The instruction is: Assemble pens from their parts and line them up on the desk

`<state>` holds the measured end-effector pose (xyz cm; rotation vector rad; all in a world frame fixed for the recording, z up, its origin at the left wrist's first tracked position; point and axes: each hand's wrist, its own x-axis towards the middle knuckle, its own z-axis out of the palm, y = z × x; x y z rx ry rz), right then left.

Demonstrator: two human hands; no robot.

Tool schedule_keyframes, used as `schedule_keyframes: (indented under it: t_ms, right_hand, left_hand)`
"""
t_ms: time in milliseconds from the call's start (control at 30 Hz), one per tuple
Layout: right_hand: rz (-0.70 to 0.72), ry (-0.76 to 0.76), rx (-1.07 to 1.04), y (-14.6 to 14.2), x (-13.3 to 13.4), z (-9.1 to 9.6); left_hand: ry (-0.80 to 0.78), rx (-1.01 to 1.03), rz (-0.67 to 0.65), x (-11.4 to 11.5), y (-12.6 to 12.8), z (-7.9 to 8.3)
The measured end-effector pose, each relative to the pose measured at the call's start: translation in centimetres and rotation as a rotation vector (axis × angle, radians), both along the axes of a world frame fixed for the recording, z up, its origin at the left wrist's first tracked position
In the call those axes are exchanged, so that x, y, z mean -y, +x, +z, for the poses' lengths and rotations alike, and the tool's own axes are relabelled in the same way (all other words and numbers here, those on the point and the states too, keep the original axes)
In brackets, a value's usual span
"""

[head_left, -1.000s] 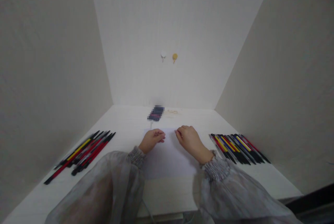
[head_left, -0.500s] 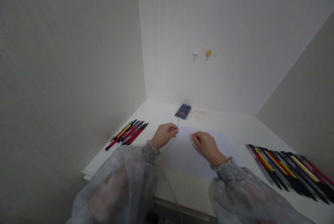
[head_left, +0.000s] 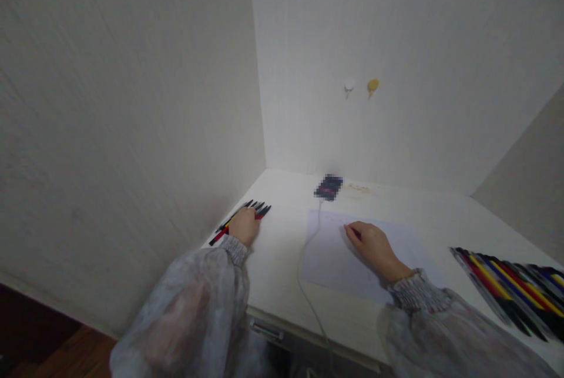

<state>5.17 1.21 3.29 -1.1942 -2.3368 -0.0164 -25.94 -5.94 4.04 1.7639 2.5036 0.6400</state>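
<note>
My left hand [head_left: 243, 226] lies on top of a small pile of black, red and yellow pens [head_left: 254, 209] at the left of the white desk [head_left: 282, 248]. Its fingers are hidden against the pens, so I cannot tell whether it grips one. My right hand [head_left: 372, 246] rests on a white sheet of paper [head_left: 396, 237] in the middle of the desk, fingers curled loosely downward, with nothing visible in them.
A second, larger row of several coloured pens [head_left: 506, 284] lies at the right. A dark phone [head_left: 328, 187] sits at the back of the desk with a white cable [head_left: 308, 272] running to the front edge. Walls close in left, behind and right. Two hooks [head_left: 361, 87] hang on the back wall.
My left hand has moved left from beside the paper onto the left pile of pens. My head has turned left, shifting the whole view. My right hand stays on the paper.
</note>
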Motion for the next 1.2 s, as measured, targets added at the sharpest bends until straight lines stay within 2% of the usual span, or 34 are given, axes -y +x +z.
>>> schedule_keyframes:
  t_ms: [100, 267, 400, 533, 633, 700, 767, 867, 933, 1033, 1200]
  right_hand:
    - [-0.005, -0.013, 0.005, 0.1, -0.1, 0.0]
    - [-0.01, -0.009, 0.0, 0.0, -0.2, -0.1]
    - [-0.006, -0.005, -0.006, 0.1, -0.2, -0.1]
    - [-0.009, 0.0, -0.013, 0.1, -0.1, -0.1]
    - [0.014, -0.011, -0.068, 0.0, -0.1, 0.0]
    - [0.052, -0.069, -0.154, -0.1, 0.0, 0.1]
    - [0.114, -0.174, -0.274, -0.3, 0.2, 0.2]
    - [0.204, -0.37, -0.527, -0.9, 0.5, 0.3]
    - [0.246, -0.53, -0.721, -1.3, 0.5, 0.3]
    - [0.28, -0.749, -0.896, -1.7, 0.3, 0.0]
    - [0.241, -0.879, -1.021, -1.3, -0.3, -0.1]
  left_hand:
    - [-0.031, -0.078, 0.063, -0.5, 0.0, -0.3]
    - [-0.045, -0.164, 0.084, -1.0, 0.6, -0.1]
    - [0.009, -0.178, 0.068, -1.1, 1.5, 0.8]
    - [0.062, -0.074, -0.012, -2.0, 3.1, 1.9]
    - [0.12, 0.119, -0.098, -3.5, 5.1, 2.1]
    - [0.157, 0.328, -0.189, -4.6, 7.1, 2.1]
    - [0.162, 0.634, -0.252, -5.5, 9.3, 2.0]
    - [0.129, 1.2, -0.352, -6.3, 12.5, 1.9]
    - [0.132, 1.446, -0.412, -6.5, 14.0, 1.8]
    - [0.152, 1.626, -0.476, -6.5, 14.9, 1.4]
    - [0.192, 1.742, -0.508, -6.5, 14.3, 0.9]
